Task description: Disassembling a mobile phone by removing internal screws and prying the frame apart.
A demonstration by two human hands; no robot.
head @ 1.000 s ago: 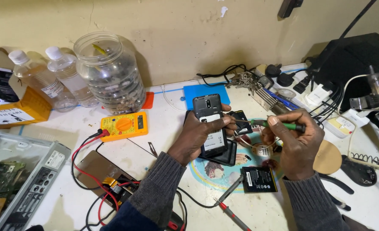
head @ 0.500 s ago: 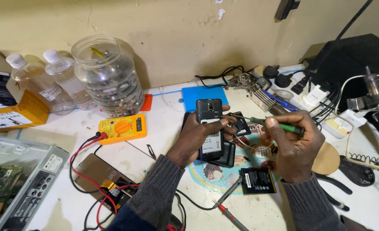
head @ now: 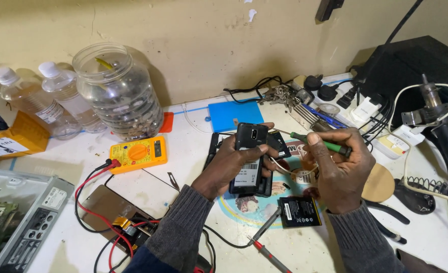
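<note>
The left hand (head: 234, 164) grips a black opened mobile phone (head: 249, 156), back up, its fingers wrapped around the edges, holding it just above the white cluttered desk (head: 193, 131). The right hand (head: 340, 169) has its fingers closed on a green-handled screwdriver (head: 321, 143), tip pointing at the phone's upper right edge. A black flat battery (head: 299, 211) lies near the right wrist. A yellow multimeter (head: 138, 153) sits left.

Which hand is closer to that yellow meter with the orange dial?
The left hand. It grips the opened phone just right of the yellow meter. The right hand, holding a green screwdriver, is farther right, beyond the phone.
</note>
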